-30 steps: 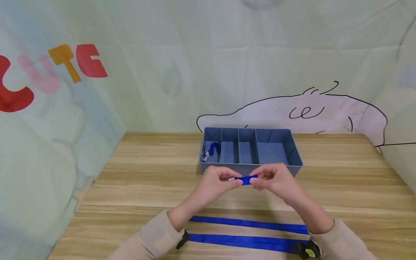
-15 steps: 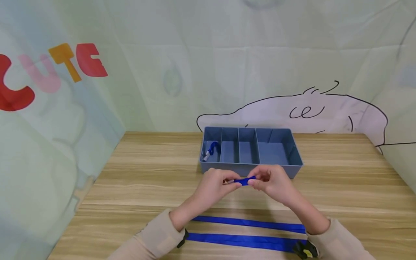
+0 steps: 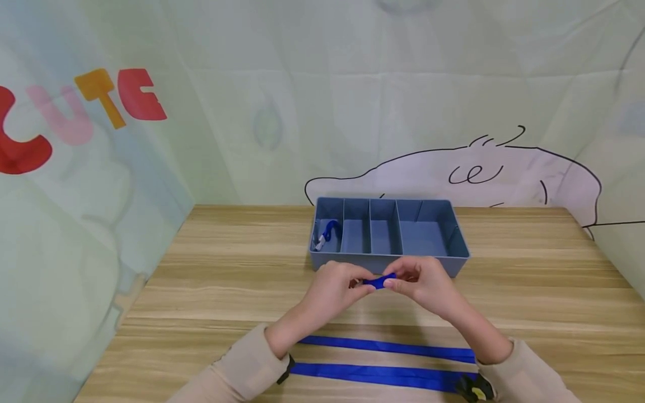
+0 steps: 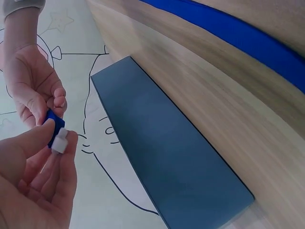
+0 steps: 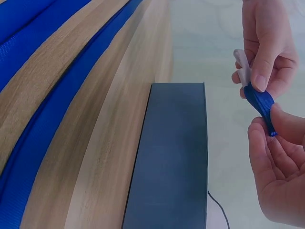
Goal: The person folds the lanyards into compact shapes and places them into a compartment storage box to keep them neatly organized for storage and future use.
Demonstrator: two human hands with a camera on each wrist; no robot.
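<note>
A blue lanyard (image 3: 379,281) of flat webbing is stretched between my two hands above the table, in front of the compartment box. My left hand (image 3: 332,292) pinches it near its left end. A white plastic clip (image 4: 60,142) pokes out by the left fingers in the left wrist view. The other end is pinched by thumb and fingers of my right hand (image 3: 428,286). In the right wrist view the webbing (image 5: 259,101) looks slightly twisted, and only a short length of it shows.
The blue-grey box (image 3: 390,263) stands at the back, split into several compartments. A blue lanyard with a white clip (image 3: 321,242) lies in its leftmost one. Two long blue straps (image 3: 383,375) run across the table (image 3: 216,291) beneath my forearms. A printed cloth (image 3: 282,112) hangs behind.
My right hand has shifted slightly left, toward the left hand. The white clip end, visible earlier in the head view, is now mostly covered by the left fingers.
</note>
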